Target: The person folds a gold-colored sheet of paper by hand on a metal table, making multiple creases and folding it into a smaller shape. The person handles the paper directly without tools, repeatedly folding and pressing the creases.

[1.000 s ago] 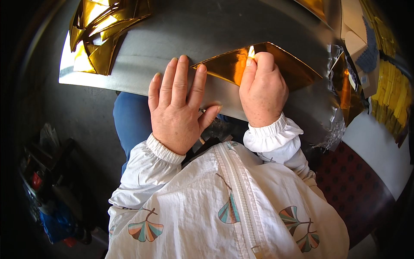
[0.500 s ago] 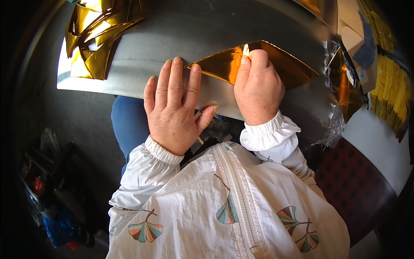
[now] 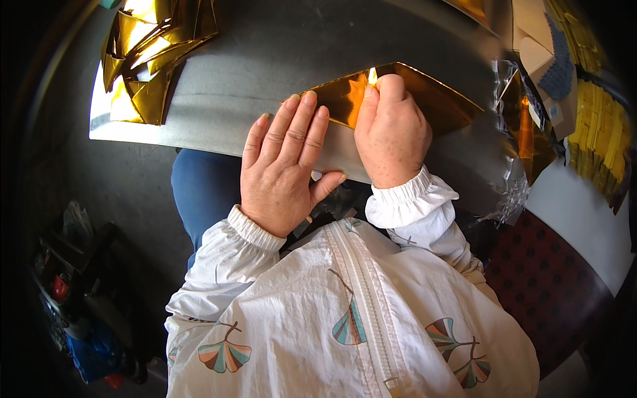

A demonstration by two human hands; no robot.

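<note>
A folded sheet of shiny gold foil paper (image 3: 446,99) lies near the front edge of the dark metal tabletop (image 3: 265,60). My left hand (image 3: 282,159) rests flat with its fingers stretched out, the fingertips over the sheet's left corner. My right hand (image 3: 393,129) is closed, thumb against the curled forefinger, pinching the gold foil paper at its middle. What lies inside that fist is hidden. Several folded gold foil pieces (image 3: 149,66) are heaped at the far left of the tabletop.
At the right stand cardboard pieces (image 3: 531,33), stacked yellow paper bundles (image 3: 597,132) and crumpled clear plastic wrap (image 3: 507,199) by the table's edge. A dark red patterned seat (image 3: 537,285) is at the lower right. Dark clutter with a blue bag (image 3: 93,351) sits at the lower left.
My left hand has slid right and a little, its fingers now closer together and tilted toward the right hand. My right hand and the gold foil paper have shifted slightly left.
</note>
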